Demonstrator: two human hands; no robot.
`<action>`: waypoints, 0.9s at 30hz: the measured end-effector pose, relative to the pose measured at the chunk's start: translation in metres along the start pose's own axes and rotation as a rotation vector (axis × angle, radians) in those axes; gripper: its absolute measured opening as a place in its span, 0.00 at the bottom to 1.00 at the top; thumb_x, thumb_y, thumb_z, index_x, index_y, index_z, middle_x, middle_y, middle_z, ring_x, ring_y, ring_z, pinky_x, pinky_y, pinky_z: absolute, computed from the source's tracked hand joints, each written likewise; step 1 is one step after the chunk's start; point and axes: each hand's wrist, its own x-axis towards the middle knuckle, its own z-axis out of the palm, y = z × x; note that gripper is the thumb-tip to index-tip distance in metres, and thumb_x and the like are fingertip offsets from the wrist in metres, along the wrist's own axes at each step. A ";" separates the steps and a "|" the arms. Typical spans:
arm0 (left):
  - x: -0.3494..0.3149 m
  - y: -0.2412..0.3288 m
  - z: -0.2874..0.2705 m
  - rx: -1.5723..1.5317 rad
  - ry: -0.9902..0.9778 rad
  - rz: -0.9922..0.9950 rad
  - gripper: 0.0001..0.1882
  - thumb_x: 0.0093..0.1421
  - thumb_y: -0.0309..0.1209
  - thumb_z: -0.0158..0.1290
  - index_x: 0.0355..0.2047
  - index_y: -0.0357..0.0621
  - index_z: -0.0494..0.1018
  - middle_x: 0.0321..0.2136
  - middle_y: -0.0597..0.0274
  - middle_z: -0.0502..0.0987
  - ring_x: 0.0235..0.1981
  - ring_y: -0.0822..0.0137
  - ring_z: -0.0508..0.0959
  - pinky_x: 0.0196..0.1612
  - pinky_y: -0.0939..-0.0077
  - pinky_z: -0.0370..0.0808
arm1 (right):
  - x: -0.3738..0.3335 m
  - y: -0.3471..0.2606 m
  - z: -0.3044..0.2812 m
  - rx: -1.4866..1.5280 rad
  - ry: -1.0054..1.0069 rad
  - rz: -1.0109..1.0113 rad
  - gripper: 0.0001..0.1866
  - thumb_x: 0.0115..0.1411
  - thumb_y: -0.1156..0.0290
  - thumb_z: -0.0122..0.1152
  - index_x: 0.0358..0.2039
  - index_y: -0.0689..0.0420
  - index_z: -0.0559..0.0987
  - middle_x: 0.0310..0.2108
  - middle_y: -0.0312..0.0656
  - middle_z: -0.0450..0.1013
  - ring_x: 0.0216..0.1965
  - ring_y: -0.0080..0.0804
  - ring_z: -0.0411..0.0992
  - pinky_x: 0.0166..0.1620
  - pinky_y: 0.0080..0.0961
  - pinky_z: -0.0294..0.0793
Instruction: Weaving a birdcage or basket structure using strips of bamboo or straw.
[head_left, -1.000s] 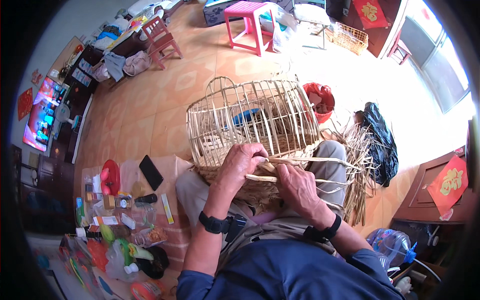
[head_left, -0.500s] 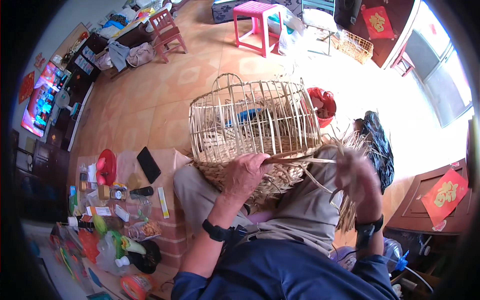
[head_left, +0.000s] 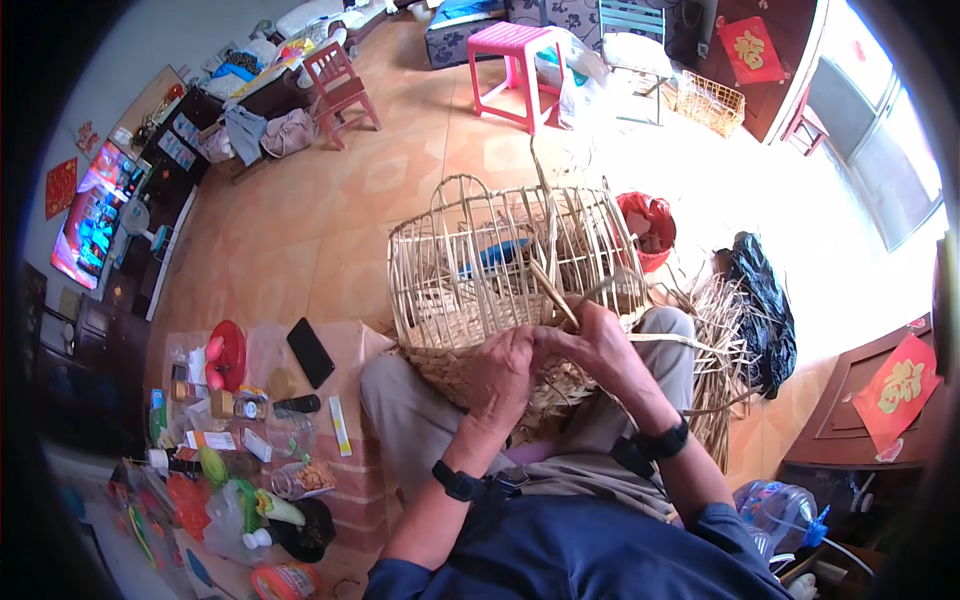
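Note:
A partly woven straw basket [head_left: 420,338] rests on my lap, its lower wall densely woven and its upper stakes bare, with an arched handle at the back. My left hand [head_left: 500,375] is closed at the near edge of the weave; straw strips pass under its fingers. Close against it, my right hand [head_left: 600,345] is closed on a straw strip [head_left: 550,287] that slants up over the stakes. Another long strip stands upright in front of the basket's right half. Something blue [head_left: 495,257] shows through the stakes. My fingertips are partly hidden.
Loose straw [head_left: 715,340] and a black plastic bag [head_left: 757,310] lie to my right. Behind the basket's right end stands a red-lined bin [head_left: 650,228]. A low table [head_left: 345,490] at my left holds a phone [head_left: 311,352], jars and vegetables. A pink stool [head_left: 510,42] stands ahead.
My right hand has moved left from beside the basket to meet my left hand, bringing straw strips with it. One long strip now points upward over the stakes. The view has shifted slightly.

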 end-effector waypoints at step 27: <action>-0.004 0.006 0.061 0.323 -0.247 -0.090 0.36 0.55 0.65 0.60 0.41 0.42 0.77 0.34 0.55 0.78 0.42 0.60 0.78 0.49 0.61 0.67 | 0.063 0.001 0.025 -0.696 0.191 -0.419 0.11 0.55 0.65 0.71 0.26 0.61 0.83 0.23 0.56 0.76 0.27 0.57 0.78 0.31 0.48 0.72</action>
